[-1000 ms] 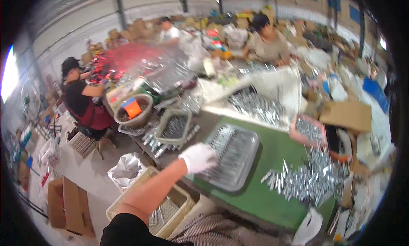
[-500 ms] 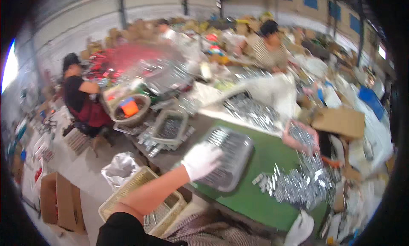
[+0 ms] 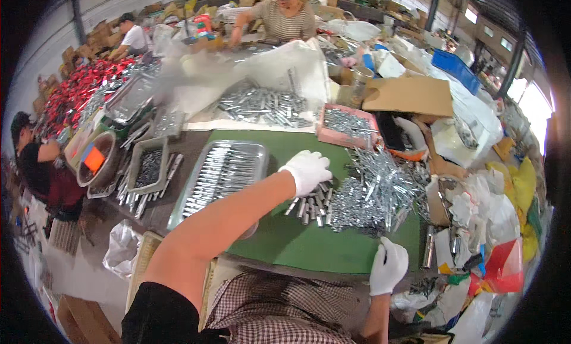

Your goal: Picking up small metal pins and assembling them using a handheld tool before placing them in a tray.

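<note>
My left hand, in a white glove, hovers over the green tabletop between a tray and a heap. Its fingers are spread slightly and bent, with nothing visible in them. To its left, a clear plastic tray bears silver metal rods laid side by side in rows. On its right lies a loose heap of short silver metal pieces. At the heap's near edge is my right hand, also white-gloved, its fingers curled together by the table's front edge. What they hold, if anything, is hidden.
Behind the heap stands a pink bin of metal parts. A white sheet with more rods lies farther back. Grey tub and round basket sit left. Cardboard and plastic bags crowd the right. Other people work beyond.
The view has swung to the right. My left hand has left the tray and moved right toward the heap. My right hand is now more fully in view.
</note>
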A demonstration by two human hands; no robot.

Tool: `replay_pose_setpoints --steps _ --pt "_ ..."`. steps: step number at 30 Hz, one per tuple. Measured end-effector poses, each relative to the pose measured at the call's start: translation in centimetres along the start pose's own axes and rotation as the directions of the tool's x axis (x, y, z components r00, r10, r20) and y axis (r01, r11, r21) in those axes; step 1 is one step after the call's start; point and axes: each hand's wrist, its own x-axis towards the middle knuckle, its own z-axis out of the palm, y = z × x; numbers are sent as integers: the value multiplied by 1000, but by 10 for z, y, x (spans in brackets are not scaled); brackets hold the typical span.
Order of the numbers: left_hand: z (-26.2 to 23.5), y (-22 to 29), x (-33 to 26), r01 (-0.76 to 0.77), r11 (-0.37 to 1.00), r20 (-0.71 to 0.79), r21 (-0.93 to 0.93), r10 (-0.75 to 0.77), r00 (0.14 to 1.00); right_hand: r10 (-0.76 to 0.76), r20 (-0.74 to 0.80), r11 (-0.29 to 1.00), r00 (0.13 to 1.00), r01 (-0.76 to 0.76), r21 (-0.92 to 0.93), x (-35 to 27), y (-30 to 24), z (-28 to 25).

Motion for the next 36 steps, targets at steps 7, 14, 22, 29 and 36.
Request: replay_pose_setpoints --steps 7,14,22,29,36 --pt "2 -13 20 -48 999 161 26 43 986 -15 -5 1000 1000 15 8 5 -2 2" --pt "-21 4 -2 29 1000 -30 -1 -29 999 -13 12 999 1000 13 33 4 5 -2" --pt "-29 118 -92 44 933 48 -358 -29 998 -267 -6 964 964 267 2 101 -18 12" --pt "15 152 -115 45 895 -264 -443 -179 948 -404 164 870 900 434 -234 215 -21 102" --pt "27 160 -108 6 871 -328 -491 -191 925 97 363 674 927 207 -709 273 -15 166"
